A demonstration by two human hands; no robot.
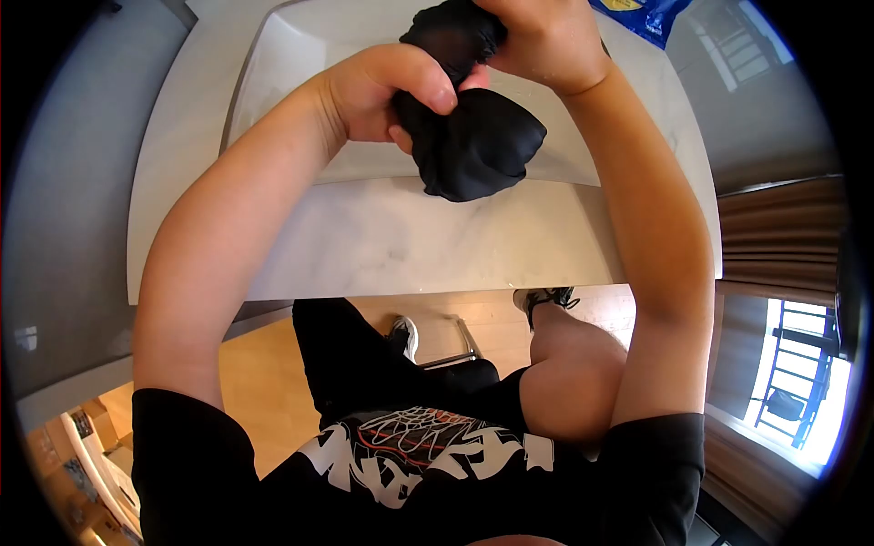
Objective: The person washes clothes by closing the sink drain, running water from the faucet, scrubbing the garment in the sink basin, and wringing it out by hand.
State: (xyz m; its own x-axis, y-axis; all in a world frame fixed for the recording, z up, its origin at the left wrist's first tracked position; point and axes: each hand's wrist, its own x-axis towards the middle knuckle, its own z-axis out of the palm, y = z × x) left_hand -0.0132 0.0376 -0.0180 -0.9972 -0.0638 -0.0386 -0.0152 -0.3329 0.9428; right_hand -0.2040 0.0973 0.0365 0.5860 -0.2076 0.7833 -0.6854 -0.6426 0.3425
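Clutching black cloth [482,150]: left hand [387,84] clamped midway, right hand [546,38] clamped above; likely soft, light, best held where bunched!

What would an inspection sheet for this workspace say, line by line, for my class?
Surface: pale counter with a basin.
Job's things: black cloth, bunched, over the basin and its front rim.
Clutter: blue packet at upper right, cut off by the picture's edge.
Hands: left hand closed around the cloth; right hand gripping its upper part.
Cables: nothing seen.
Surroundings: brown curtain at right; wood-toned floor below.
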